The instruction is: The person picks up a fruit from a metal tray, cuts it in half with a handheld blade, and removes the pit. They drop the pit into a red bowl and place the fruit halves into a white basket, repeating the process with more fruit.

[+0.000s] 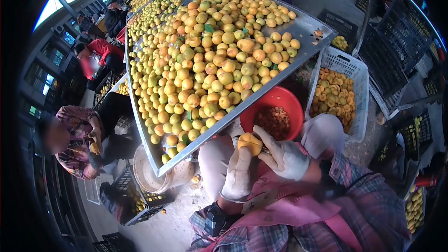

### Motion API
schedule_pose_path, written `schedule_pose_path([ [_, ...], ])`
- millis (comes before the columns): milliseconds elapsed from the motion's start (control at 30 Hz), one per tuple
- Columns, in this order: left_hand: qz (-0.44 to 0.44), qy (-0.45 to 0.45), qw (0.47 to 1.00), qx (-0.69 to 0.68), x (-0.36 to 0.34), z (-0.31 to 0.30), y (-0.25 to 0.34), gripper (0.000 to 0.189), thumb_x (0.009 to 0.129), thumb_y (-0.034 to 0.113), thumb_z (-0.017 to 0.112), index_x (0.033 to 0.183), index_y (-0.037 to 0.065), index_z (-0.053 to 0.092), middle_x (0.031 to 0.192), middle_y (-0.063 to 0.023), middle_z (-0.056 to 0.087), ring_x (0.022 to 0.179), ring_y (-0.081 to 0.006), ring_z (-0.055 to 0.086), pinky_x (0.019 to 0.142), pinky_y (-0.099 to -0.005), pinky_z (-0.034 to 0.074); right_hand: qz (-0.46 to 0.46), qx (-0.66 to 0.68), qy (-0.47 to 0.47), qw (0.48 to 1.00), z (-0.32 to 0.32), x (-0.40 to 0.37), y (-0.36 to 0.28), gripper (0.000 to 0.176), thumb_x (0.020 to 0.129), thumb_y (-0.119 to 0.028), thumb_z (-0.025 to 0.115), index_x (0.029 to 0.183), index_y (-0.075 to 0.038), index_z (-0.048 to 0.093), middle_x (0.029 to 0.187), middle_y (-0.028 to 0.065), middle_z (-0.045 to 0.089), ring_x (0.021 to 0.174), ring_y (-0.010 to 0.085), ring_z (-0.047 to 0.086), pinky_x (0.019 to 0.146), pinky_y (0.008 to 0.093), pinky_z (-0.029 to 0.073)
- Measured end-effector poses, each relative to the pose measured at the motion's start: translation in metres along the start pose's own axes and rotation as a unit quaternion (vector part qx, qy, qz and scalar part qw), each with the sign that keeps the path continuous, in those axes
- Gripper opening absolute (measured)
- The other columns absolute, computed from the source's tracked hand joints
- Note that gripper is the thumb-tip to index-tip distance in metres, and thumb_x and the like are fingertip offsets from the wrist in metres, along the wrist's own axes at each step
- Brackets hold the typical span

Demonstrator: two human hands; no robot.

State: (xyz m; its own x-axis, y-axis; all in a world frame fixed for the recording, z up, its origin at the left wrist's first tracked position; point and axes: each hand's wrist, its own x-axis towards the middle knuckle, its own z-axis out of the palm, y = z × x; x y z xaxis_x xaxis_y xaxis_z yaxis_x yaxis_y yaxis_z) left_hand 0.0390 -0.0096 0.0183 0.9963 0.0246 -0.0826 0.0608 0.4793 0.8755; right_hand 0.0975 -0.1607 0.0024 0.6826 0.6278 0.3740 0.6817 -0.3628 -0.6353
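My left hand (237,173), in a whitish work glove, pinches a yellow-orange apricot (250,144) over my lap. Gloved as well, my right hand (285,157) is closed at the fruit's right side. A thin dark tool (266,150), like a small knife, shows between its fingers and the apricot; most of it is hidden. Just beyond my hands stands a red bowl (298,117) with orange-brown bits (274,120) in the bottom. Ahead, a metal-edged sorting table (304,31) carries a large heap of apricots (205,65).
Right of the bowl is a white crate (361,88) of split apricots (333,95). A pale bucket (161,182) sits under the table corner, beside a dark crate (140,196). At left, a person (79,140) handles fruit. Black crates (396,37) stand at right.
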Motion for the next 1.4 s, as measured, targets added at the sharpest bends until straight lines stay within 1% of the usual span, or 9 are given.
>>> schedule_pose_path([
  [67,-0.012,0.002,0.997,-0.073,-0.001,-0.001,-0.001,0.057,0.096,0.043,0.058,0.13,0.0,0.044,0.113,-0.0081,0.056,0.102,-0.0163,0.057,0.089,-0.0269,0.045,-0.034,0.013,0.04,0.999,-0.001,0.001,-0.001,0.078,0.09,-0.025,0.061,0.149,-0.001,0.018,0.081,0.0166,0.066,0.055,0.0305,0.063,0.051,0.0413,0.05],
  [300,0.065,0.019,0.973,0.22,0.003,-0.003,0.0,0.057,0.093,0.036,0.065,0.131,0.0,0.044,0.111,-0.0085,0.057,0.097,-0.0152,0.057,0.09,-0.0275,0.045,0.024,-0.017,-0.077,0.997,-0.011,0.0,0.001,0.079,0.088,-0.023,0.063,0.15,-0.004,0.018,0.106,0.0206,0.065,0.059,0.0318,0.064,0.054,0.0418,0.051],
  [500,0.005,0.005,0.997,-0.075,0.002,-0.005,-0.013,0.06,0.09,0.04,0.068,0.129,0.0,0.046,0.11,-0.0084,0.056,0.098,-0.0166,0.058,0.091,-0.0289,0.045,0.003,0.017,-0.012,1.0,-0.003,0.0,0.001,0.079,0.087,-0.018,0.063,0.15,-0.003,0.018,0.115,0.0213,0.062,0.063,0.0314,0.066,0.057,0.0407,0.052],
  [600,-0.007,0.024,0.999,-0.022,0.0,0.003,-0.002,0.065,0.089,0.045,0.067,0.129,-0.002,0.046,0.112,-0.0091,0.055,0.1,-0.0182,0.057,0.091,-0.0303,0.045,-0.016,0.025,0.001,1.0,-0.004,-0.001,0.002,0.078,0.087,-0.015,0.062,0.15,-0.002,0.018,0.121,0.0206,0.06,0.068,0.0318,0.067,0.06,0.0401,0.054],
  [667,0.094,0.091,0.944,0.304,0.001,-0.001,-0.006,0.07,0.089,0.05,0.065,0.129,-0.004,0.045,0.113,-0.01,0.055,0.102,-0.0196,0.057,0.092,-0.0319,0.045,-0.018,0.023,-0.006,1.0,-0.007,-0.001,0.001,0.078,0.087,-0.014,0.062,0.15,-0.002,0.017,0.124,0.0202,0.058,0.071,0.032,0.067,0.062,0.0399,0.054],
  [1033,-0.014,0.026,1.0,0.008,-0.002,0.002,0.001,0.059,0.091,0.042,0.064,0.125,-0.004,0.051,0.109,-0.0083,0.06,0.107,-0.0178,0.056,0.092,-0.0321,0.046,-0.013,0.025,-0.006,1.0,-0.007,-0.004,0.0,0.078,0.086,-0.01,0.062,0.149,0.0,0.018,0.12,0.0211,0.061,0.074,0.0328,0.068,0.065,0.0408,0.055],
  [1133,0.122,0.133,0.925,0.335,-0.003,0.002,-0.005,0.06,0.087,0.03,0.072,0.129,-0.005,0.049,0.113,-0.0123,0.059,0.099,-0.0211,0.061,0.086,-0.0331,0.05,-0.021,0.023,-0.024,0.999,-0.01,-0.002,0.002,0.078,0.087,-0.012,0.062,0.149,0.0,0.017,0.122,0.0212,0.06,0.075,0.0334,0.068,0.066,0.0412,0.055],
  [1267,0.12,0.119,0.932,0.322,-0.004,0.004,-0.003,0.062,0.088,0.031,0.07,0.132,-0.006,0.046,0.116,-0.0136,0.058,0.1,-0.0224,0.061,0.088,-0.0324,0.049,-0.009,0.031,-0.046,0.998,-0.011,-0.001,0.004,0.078,0.087,-0.013,0.062,0.149,0.0,0.018,0.125,0.0214,0.058,0.077,0.0332,0.068,0.066,0.041,0.055],
  [1400,0.037,0.077,0.993,0.086,-0.006,0.011,0.007,0.061,0.091,0.035,0.067,0.131,-0.005,0.045,0.114,-0.0103,0.059,0.101,-0.0184,0.06,0.089,-0.0298,0.049,-0.003,0.049,-0.031,0.998,-0.006,-0.003,0.005,0.076,0.087,-0.015,0.062,0.149,-0.001,0.019,0.128,0.0214,0.056,0.078,0.0334,0.068,0.067,0.0406,0.055],
])
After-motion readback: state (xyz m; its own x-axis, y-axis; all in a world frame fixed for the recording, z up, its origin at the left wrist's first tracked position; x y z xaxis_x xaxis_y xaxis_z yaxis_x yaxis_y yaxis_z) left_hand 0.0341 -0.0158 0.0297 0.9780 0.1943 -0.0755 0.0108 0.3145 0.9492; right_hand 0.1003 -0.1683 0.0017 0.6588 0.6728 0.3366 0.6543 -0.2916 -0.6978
